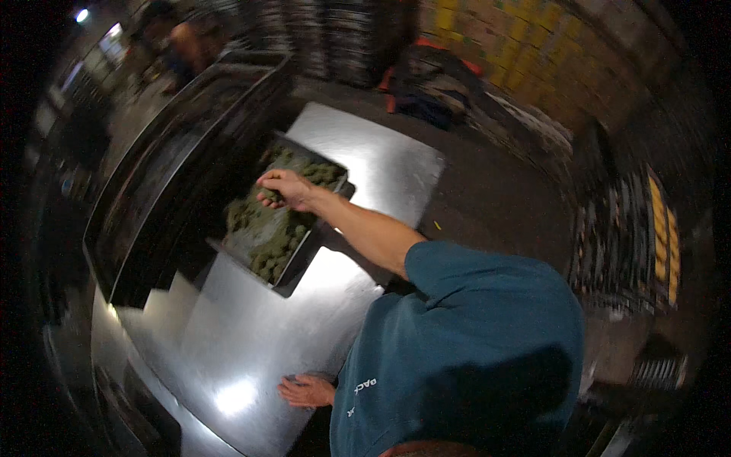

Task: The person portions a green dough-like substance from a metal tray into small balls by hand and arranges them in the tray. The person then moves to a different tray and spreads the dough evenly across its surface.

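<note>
My right hand (285,190) is over a dark metal tray (306,257) on the sheet-metal table. Its fingers are curled around a small green lump (269,194). Crumbly green dough-like stuff (255,217) fills the tray, and rounded lumps (271,261) are packed along the side nearest me. What exactly the stuff is, I cannot make out. My left hand (306,391) lies flat on the shiny metal tabletop (251,335), fingers apart, holding nothing.
A long, deep metal trough (164,171) runs beside the table at the left. Stacked dark trays (620,244) stand at the far right, near a yellow-brown wall (518,53). A dark heap of cloth (438,95) lies beyond the table. Another person (183,46) is blurred in the back left.
</note>
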Available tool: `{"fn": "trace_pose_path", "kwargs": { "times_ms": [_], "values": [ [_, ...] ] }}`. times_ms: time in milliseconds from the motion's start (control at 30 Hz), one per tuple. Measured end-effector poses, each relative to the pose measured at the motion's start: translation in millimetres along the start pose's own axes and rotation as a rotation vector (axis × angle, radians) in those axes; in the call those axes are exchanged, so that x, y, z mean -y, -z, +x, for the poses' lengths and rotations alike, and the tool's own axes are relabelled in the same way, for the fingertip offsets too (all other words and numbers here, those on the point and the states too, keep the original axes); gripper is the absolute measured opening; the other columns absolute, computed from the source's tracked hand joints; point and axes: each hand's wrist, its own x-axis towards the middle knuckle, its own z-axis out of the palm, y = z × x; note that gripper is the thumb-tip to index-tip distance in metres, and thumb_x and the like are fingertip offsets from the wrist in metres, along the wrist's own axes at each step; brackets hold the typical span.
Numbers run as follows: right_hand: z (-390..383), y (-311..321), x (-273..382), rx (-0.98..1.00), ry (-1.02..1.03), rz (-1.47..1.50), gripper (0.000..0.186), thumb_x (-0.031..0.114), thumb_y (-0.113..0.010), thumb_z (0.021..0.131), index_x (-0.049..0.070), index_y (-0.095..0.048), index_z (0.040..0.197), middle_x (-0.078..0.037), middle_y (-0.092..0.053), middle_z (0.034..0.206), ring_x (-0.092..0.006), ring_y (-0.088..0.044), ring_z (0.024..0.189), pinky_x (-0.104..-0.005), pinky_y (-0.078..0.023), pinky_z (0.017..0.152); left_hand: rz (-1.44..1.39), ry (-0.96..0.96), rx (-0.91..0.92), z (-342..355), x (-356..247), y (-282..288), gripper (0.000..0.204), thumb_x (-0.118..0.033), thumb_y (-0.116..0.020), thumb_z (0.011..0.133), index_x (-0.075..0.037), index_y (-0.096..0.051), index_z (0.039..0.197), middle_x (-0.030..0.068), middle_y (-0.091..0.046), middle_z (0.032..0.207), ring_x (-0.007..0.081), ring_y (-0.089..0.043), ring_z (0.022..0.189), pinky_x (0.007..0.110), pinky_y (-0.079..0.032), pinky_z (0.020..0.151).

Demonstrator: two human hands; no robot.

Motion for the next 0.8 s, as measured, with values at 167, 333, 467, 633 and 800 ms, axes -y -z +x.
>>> {"fn": "trace_pose_path", "kwargs": {
  "times_ms": [167, 333, 467, 633, 800],
  "values": [
    [-42.5, 6.4, 7.9, -0.279, -0.014, 0.196, 0.042, 0.043, -0.047, 0.102, 0.008, -0.055, 0.079, -0.004, -0.053, 0.070, -0.0134, -0.041, 0.053, -0.0304, -0.035, 0.046, -0.118, -0.337, -0.074, 2.9, 14.7, -35.0, 0.045, -0.041, -0.044, 0.100, -0.015, -0.054, 0.136, 0.0149, -0.049, 0.143, 0.0356, -0.041, 0.135, 0.054, -0.029, 0.111],
    [-47.5, -0.4, 8.1, -0.379, 0.087, -0.625, 0.050, 0.040, -0.045, 0.103, 0.009, -0.044, 0.063, -0.004, -0.050, 0.065, -0.0123, -0.044, 0.051, -0.0317, -0.037, 0.044, -0.211, -0.618, -0.070, 5.1, 16.9, -43.3, 0.047, -0.041, -0.042, 0.100, -0.013, -0.053, 0.137, 0.0151, -0.046, 0.145, 0.0363, -0.039, 0.136, 0.055, -0.029, 0.111],
    [-70.0, 1.0, 22.0, -0.143, 0.017, -0.476, 0.034, 0.026, -0.051, 0.101, 0.003, -0.050, 0.076, -0.008, -0.056, 0.074, -0.0118, -0.053, 0.056, -0.0303, -0.044, 0.047, -0.239, -0.716, -0.078, 10.5, 23.9, -46.3, 0.049, -0.041, -0.041, 0.100, -0.012, -0.051, 0.139, 0.0153, -0.044, 0.147, 0.0369, -0.038, 0.137, 0.055, -0.029, 0.111],
    [-89.9, 19.9, 28.1, -0.219, -0.019, 0.132, 0.034, 0.032, -0.052, 0.101, -0.001, -0.054, 0.106, -0.015, -0.062, 0.084, -0.0136, -0.056, 0.060, -0.0240, -0.045, 0.046, -0.236, -0.713, -0.116, 13.2, 33.1, -35.7, 0.051, -0.040, -0.039, 0.101, -0.011, -0.050, 0.140, 0.0156, -0.041, 0.149, 0.0377, -0.036, 0.138, 0.056, -0.029, 0.110],
    [-57.4, 24.8, 10.8, -0.325, -0.113, -0.477, 0.058, 0.057, -0.044, 0.099, 0.001, -0.059, 0.093, -0.018, -0.062, 0.094, -0.0273, -0.057, 0.091, -0.0487, -0.047, 0.077, -0.046, -0.470, -0.171, -0.9, 31.1, -0.3, 0.052, -0.039, -0.038, 0.101, -0.009, -0.048, 0.142, 0.0163, -0.039, 0.151, 0.0391, -0.034, 0.139, 0.056, -0.028, 0.111]
  ]
}}
